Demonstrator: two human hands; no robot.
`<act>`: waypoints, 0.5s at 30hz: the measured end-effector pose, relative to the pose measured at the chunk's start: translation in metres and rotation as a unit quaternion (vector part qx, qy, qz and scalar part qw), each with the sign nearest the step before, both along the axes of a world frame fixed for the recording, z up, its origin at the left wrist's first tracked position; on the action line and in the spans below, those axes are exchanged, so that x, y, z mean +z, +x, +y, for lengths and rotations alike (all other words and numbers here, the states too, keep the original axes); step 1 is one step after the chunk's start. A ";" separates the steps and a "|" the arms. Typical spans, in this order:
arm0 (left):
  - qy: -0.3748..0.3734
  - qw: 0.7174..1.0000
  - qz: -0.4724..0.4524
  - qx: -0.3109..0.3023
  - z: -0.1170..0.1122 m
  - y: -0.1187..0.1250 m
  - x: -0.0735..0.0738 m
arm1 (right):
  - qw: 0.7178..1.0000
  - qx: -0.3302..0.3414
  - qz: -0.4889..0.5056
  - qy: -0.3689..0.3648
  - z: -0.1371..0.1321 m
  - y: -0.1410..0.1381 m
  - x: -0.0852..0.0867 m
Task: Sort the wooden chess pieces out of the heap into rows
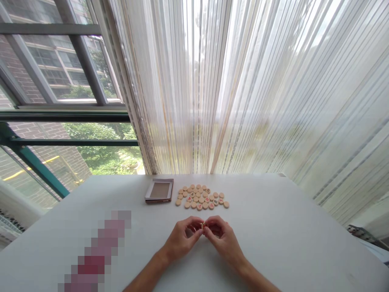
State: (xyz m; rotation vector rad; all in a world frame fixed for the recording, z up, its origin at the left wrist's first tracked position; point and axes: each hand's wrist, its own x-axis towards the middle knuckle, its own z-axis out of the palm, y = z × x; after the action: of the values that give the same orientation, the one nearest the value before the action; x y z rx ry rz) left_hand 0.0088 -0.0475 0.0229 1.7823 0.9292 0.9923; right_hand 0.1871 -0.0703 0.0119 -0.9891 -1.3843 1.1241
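Observation:
My left hand and my right hand meet fingertip to fingertip just above the near part of the table. Pinched between them is a small, pale Chinese chess piece, mostly covered by the fingers. A speck of red shows at the far side of my right hand; I cannot make out what it belongs to. Beyond both hands lies a loose group of round wooden Chinese chess pieces. Most show plain faces, while several show red or dark characters.
An open shallow box stands left of the pieces on the white table. A blurred, pixelated reddish strip covers the table's left part. Sheer striped curtains hang along the far edge, beside a window at left.

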 end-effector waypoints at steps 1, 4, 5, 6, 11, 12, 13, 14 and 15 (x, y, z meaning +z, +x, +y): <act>0.008 1.000 0.007 0.005 -0.001 0.000 0.000 | 1.000 -0.001 0.001 0.000 0.000 0.000 0.000; 0.024 0.999 0.020 0.013 -0.004 0.000 0.001 | 1.000 -0.003 0.001 -0.004 0.000 0.001 -0.002; 0.029 0.999 0.024 0.014 -0.004 0.000 0.001 | 1.000 -0.004 0.000 -0.006 -0.001 0.001 -0.003; 0.034 0.999 0.029 0.013 -0.005 0.000 0.001 | 1.000 -0.007 -0.002 -0.007 -0.001 0.001 -0.003; 0.046 0.998 0.052 0.009 -0.005 0.000 0.001 | 1.000 -0.010 -0.011 -0.007 -0.003 0.001 0.001; 0.046 0.998 0.052 0.008 -0.005 0.000 0.001 | 1.000 -0.008 -0.011 -0.007 -0.004 0.001 0.002; 0.046 0.998 0.051 0.007 -0.005 0.000 0.001 | 1.000 -0.007 -0.010 -0.008 -0.004 0.001 0.004; 0.045 0.998 0.048 0.006 -0.004 0.000 0.001 | 1.000 -0.006 -0.009 -0.009 -0.005 0.001 0.005; 0.044 0.998 0.045 0.007 -0.004 0.000 0.001 | 1.000 -0.006 -0.008 -0.011 -0.005 0.001 0.006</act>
State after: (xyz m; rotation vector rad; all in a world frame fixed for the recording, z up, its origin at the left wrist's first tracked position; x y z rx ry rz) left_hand 0.0091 -0.0517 0.0243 1.9103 0.9668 0.9825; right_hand 0.1878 -0.0750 0.0183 -1.0224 -1.3788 1.1272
